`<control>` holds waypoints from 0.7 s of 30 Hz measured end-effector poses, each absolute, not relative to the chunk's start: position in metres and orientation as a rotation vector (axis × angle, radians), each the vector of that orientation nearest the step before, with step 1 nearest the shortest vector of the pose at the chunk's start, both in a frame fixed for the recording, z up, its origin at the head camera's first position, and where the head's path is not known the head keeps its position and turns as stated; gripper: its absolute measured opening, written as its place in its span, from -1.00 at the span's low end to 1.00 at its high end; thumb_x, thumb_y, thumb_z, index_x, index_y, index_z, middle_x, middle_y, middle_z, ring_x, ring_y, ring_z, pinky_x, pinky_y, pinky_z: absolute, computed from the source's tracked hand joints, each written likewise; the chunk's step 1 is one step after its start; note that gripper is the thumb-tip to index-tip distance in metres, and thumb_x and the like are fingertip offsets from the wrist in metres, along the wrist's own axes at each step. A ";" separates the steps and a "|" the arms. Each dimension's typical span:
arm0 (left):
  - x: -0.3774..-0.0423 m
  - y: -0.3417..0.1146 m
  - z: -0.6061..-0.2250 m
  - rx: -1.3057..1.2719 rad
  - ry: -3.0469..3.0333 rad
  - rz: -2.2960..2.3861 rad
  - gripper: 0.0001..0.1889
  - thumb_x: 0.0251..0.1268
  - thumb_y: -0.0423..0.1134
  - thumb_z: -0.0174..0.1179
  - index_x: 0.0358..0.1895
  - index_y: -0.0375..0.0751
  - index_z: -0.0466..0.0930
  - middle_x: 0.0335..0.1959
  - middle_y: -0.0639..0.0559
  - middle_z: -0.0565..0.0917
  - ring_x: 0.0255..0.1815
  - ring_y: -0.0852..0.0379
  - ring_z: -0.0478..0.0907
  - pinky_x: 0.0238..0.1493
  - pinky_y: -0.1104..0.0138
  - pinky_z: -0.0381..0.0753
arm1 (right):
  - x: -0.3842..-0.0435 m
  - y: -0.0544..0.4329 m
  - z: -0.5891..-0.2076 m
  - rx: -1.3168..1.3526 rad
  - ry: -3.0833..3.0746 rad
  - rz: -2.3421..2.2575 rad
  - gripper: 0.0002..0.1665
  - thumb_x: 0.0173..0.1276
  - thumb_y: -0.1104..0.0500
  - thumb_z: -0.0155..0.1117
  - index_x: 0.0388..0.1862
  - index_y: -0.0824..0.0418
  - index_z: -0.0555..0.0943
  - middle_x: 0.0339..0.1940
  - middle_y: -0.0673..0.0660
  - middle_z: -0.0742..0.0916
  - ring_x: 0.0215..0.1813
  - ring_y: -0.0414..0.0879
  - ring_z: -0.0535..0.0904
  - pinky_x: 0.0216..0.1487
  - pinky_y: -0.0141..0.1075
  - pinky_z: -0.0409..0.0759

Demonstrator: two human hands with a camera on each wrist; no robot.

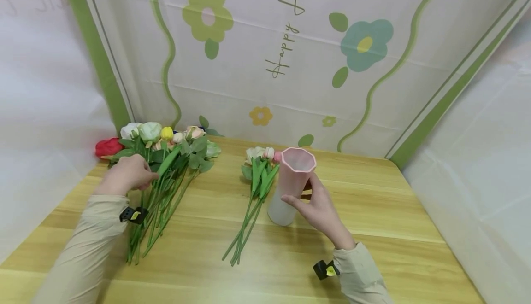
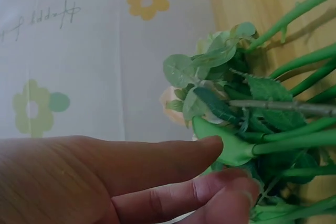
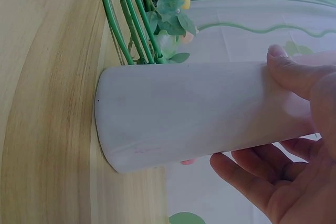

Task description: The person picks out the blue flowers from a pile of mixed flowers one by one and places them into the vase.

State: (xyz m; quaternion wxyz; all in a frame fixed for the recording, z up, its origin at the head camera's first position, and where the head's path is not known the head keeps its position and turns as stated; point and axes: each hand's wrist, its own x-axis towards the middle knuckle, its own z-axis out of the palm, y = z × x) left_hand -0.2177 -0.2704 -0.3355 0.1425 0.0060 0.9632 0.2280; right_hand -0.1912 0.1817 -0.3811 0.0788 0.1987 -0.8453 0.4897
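By the flowers point(image 1: 150, 132), the left grip point(image 1: 129, 173) is unclear, while the right grip point(image 1: 320, 209), partly hidden, holds a vase point(image 1: 289, 184).

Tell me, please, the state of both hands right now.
Left hand: at the larger flower bunch; whether it grips cannot be told.
Right hand: holding the pink-and-white vase.

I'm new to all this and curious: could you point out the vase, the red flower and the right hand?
Vase point(image 1: 290, 185): head view, on its side wall.
Red flower point(image 1: 109, 147): head view, on its petals.
Right hand point(image 1: 322, 211): head view, on the back of the hand.
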 end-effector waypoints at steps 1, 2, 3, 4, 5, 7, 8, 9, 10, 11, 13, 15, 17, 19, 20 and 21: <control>-0.218 -0.269 -0.337 0.012 2.779 0.652 -0.53 0.39 -0.08 0.13 -0.76 -0.10 0.48 -0.79 0.10 0.42 -0.71 0.17 0.29 -0.59 0.25 0.31 | -0.191 0.182 -0.381 0.594 -2.532 1.464 -0.19 0.18 -0.05 0.51 0.29 0.17 0.34 -0.02 0.12 0.60 -0.01 0.02 0.58 -0.13 -0.04 0.64; -0.219 -0.268 -0.338 0.011 2.782 0.644 -0.54 0.38 -0.08 0.14 -0.76 -0.10 0.48 -0.79 0.10 0.42 -0.70 0.17 0.30 -0.59 0.24 0.30 | -0.191 0.182 -0.381 0.591 -2.535 1.463 -0.19 0.18 -0.06 0.51 0.29 0.17 0.34 -0.01 0.12 0.60 -0.01 0.00 0.58 -0.13 -0.04 0.64; -0.219 -0.267 -0.339 0.015 2.785 0.641 -0.54 0.36 -0.09 0.14 -0.76 -0.10 0.47 -0.80 0.10 0.41 -0.70 0.16 0.30 -0.60 0.24 0.31 | -0.191 0.182 -0.381 0.589 -2.538 1.461 -0.19 0.18 -0.06 0.51 0.29 0.16 0.34 -0.01 0.11 0.60 -0.01 -0.01 0.58 -0.13 -0.06 0.64; -0.219 -0.265 -0.340 0.015 2.786 0.636 -0.55 0.34 -0.10 0.15 -0.77 -0.10 0.46 -0.80 0.10 0.41 -0.70 0.16 0.32 -0.59 0.24 0.31 | -0.191 0.182 -0.382 0.587 -2.538 1.462 -0.20 0.18 -0.05 0.51 0.29 0.16 0.34 -0.01 0.11 0.60 -0.01 0.00 0.58 -0.13 -0.06 0.64; -0.220 -0.264 -0.340 0.016 2.791 0.632 -0.56 0.33 -0.11 0.16 -0.77 -0.10 0.46 -0.80 0.09 0.42 -0.70 0.15 0.33 -0.58 0.23 0.32 | -0.191 0.182 -0.382 0.585 -2.539 1.463 -0.20 0.18 -0.04 0.52 0.29 0.16 0.34 -0.01 0.11 0.60 -0.01 0.00 0.58 -0.12 -0.07 0.64; -0.220 -0.262 -0.342 0.009 2.796 0.617 -0.56 0.30 -0.12 0.17 -0.78 -0.09 0.44 -0.81 0.09 0.41 -0.69 0.13 0.36 -0.56 0.20 0.34 | -0.192 0.182 -0.382 0.578 -2.542 1.462 -0.21 0.18 -0.01 0.52 0.29 0.16 0.34 0.00 0.12 0.60 0.00 0.03 0.58 -0.12 -0.09 0.64; -0.221 -0.262 -0.343 0.004 2.796 0.610 -0.56 0.30 -0.13 0.18 -0.78 -0.09 0.44 -0.81 0.09 0.41 -0.68 0.11 0.38 -0.54 0.19 0.35 | -0.192 0.182 -0.382 0.573 -2.545 1.460 -0.21 0.18 0.01 0.52 0.30 0.16 0.34 0.00 0.12 0.60 0.00 0.04 0.58 -0.12 -0.11 0.64; -0.220 -0.261 -0.343 -0.001 2.798 0.606 -0.57 0.29 -0.13 0.18 -0.79 -0.09 0.43 -0.81 0.09 0.42 -0.67 0.10 0.39 -0.53 0.17 0.36 | -0.191 0.182 -0.382 0.570 -2.548 1.456 -0.21 0.18 0.02 0.52 0.30 0.17 0.34 0.00 0.13 0.60 0.01 0.05 0.58 -0.12 -0.13 0.64; -0.220 -0.261 -0.344 -0.009 2.800 0.600 -0.57 0.29 -0.13 0.19 -0.78 -0.09 0.44 -0.80 0.09 0.42 -0.65 0.09 0.41 -0.52 0.16 0.36 | -0.191 0.182 -0.381 0.567 -2.550 1.456 -0.21 0.19 0.05 0.52 0.31 0.19 0.34 0.01 0.14 0.60 0.01 0.06 0.58 -0.12 -0.14 0.64; -0.220 -0.262 -0.344 -0.015 2.804 0.596 -0.57 0.29 -0.13 0.20 -0.78 -0.09 0.44 -0.80 0.09 0.43 -0.64 0.08 0.42 -0.51 0.15 0.37 | -0.190 0.181 -0.380 0.564 -2.554 1.452 -0.21 0.19 0.07 0.52 0.31 0.20 0.34 0.01 0.16 0.60 0.01 0.07 0.58 -0.12 -0.15 0.64; -0.219 -0.262 -0.346 -0.028 2.806 0.590 -0.57 0.28 -0.13 0.20 -0.78 -0.10 0.46 -0.79 0.08 0.44 -0.62 0.07 0.44 -0.51 0.15 0.37 | -0.186 0.179 -0.374 0.568 -2.558 1.443 -0.22 0.21 0.14 0.51 0.31 0.27 0.33 0.01 0.19 0.60 0.01 0.09 0.58 -0.13 -0.18 0.64; -0.219 -0.262 -0.347 -0.032 2.808 0.587 -0.58 0.28 -0.13 0.21 -0.76 -0.12 0.47 -0.78 0.08 0.45 -0.62 0.07 0.45 -0.51 0.14 0.38 | -0.181 0.175 -0.365 0.571 -2.561 1.437 -0.23 0.21 0.19 0.50 0.31 0.32 0.32 0.00 0.22 0.60 0.01 0.09 0.58 -0.13 -0.20 0.64; -0.219 -0.263 -0.348 -0.039 2.800 0.582 -0.59 0.30 -0.13 0.21 -0.75 -0.13 0.48 -0.77 0.06 0.47 -0.61 0.07 0.46 -0.50 0.14 0.39 | -0.176 0.172 -0.356 0.576 -2.566 1.427 -0.24 0.22 0.23 0.49 0.30 0.36 0.32 -0.01 0.24 0.60 0.00 0.09 0.58 -0.13 -0.22 0.64; -0.219 -0.263 -0.349 -0.037 2.792 0.581 -0.60 0.30 -0.14 0.20 -0.73 -0.14 0.49 -0.75 0.04 0.49 -0.60 0.05 0.47 -0.49 0.12 0.40 | -0.172 0.170 -0.350 0.583 -2.571 1.415 -0.26 0.22 0.25 0.48 0.29 0.38 0.32 -0.01 0.24 0.60 0.00 0.08 0.58 -0.12 -0.24 0.64; -0.220 -0.263 -0.350 -0.038 2.789 0.580 -0.61 0.30 -0.15 0.20 -0.72 -0.14 0.49 -0.74 0.03 0.50 -0.58 0.05 0.48 -0.48 0.11 0.40 | -0.171 0.170 -0.349 0.580 -2.574 1.418 -0.25 0.22 0.24 0.48 0.29 0.38 0.32 -0.01 0.23 0.60 0.00 0.07 0.58 -0.12 -0.24 0.63; -0.220 -0.263 -0.350 -0.043 2.787 0.578 -0.62 0.29 -0.16 0.19 -0.72 -0.14 0.49 -0.73 0.02 0.51 -0.57 0.04 0.49 -0.48 0.10 0.41 | -0.171 0.169 -0.348 0.579 -2.578 1.418 -0.26 0.23 0.24 0.48 0.29 0.38 0.32 -0.01 0.23 0.60 0.00 0.07 0.58 -0.11 -0.23 0.63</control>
